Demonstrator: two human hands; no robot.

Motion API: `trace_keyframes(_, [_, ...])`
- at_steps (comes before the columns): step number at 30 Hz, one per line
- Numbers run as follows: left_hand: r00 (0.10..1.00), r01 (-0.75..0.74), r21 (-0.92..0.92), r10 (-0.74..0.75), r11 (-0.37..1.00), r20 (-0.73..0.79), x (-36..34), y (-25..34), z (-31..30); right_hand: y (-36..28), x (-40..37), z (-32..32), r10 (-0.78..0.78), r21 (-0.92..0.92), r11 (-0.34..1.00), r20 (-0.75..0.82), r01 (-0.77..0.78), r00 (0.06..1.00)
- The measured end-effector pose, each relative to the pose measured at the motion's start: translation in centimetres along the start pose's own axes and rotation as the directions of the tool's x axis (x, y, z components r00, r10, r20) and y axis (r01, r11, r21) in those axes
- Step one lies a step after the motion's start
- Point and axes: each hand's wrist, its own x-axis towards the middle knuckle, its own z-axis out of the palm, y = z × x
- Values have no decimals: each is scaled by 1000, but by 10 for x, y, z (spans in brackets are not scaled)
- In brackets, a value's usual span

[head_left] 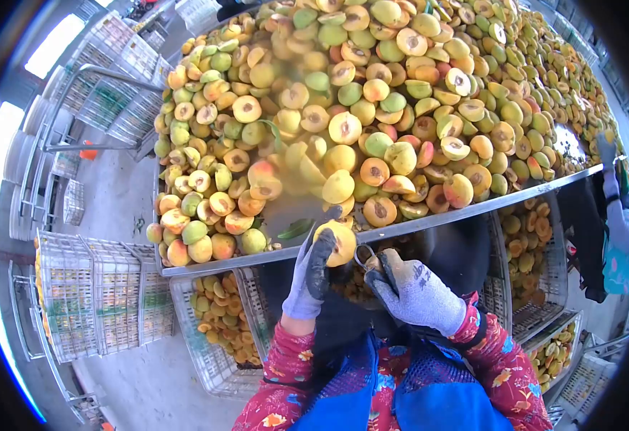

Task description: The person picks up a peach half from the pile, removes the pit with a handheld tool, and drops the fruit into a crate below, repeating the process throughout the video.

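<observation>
My left hand [314, 269], in a grey and black glove, holds a yellow peach half [342, 243] at the metal edge of the table. Its cut side is turned mostly to the right. Just right of it, my right hand [411, 287], gloved the same way, is closed round the handle of a small tool with a metal loop [363, 254] at its end. The loop is close to the fruit; whether they touch is hard to tell. Beyond both hands lies a big heap of halved and whole peaches [372, 129].
Crates of fruit stand below the table edge, one at left [217, 381] and one at right [544, 266]. Stacked white crates [106, 298] and a metal rail [84, 147] are at far left. A co-worker's gloved arm [616, 215] shows at far right.
</observation>
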Motion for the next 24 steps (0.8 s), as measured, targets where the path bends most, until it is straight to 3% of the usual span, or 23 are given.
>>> trace_keyframes(2, [999,13,52,-11,999,-40,16,-20,-15,7,18,-3,-16,-42,999,40,17,999])
trace_keyframes(5, [997,-53,300,68,953,-39,36,-5,1,20,46,-7,-32,-138,990,76,43,997])
trace_keyframes(7, [994,79,272,-54,959,-98,44,13,15,22,64,-14,3,-185,983,100,15,995])
trace_keyframes(11, [996,68,315,-44,947,-84,51,30,27,9,80,-31,66,-96,994,175,-50,982])
trace_keyframes(16, [993,59,284,-26,957,-119,36,63,56,-25,83,-54,138,-119,987,270,-110,953])
trace_keyframes(19, [958,-82,683,246,726,-147,18,77,78,-55,78,-72,164,-41,986,276,-159,947])
trace_keyframes(20, [955,-112,629,258,769,-146,12,85,85,-66,74,-78,172,-1,984,263,-178,949])
trace_keyframes(23, [902,-145,875,426,461,-75,-15,112,112,-82,60,-91,143,373,902,219,-219,965])
trace_keyframes(24, [901,-148,895,430,420,-53,-24,119,118,-97,54,-100,161,321,919,227,-229,961])
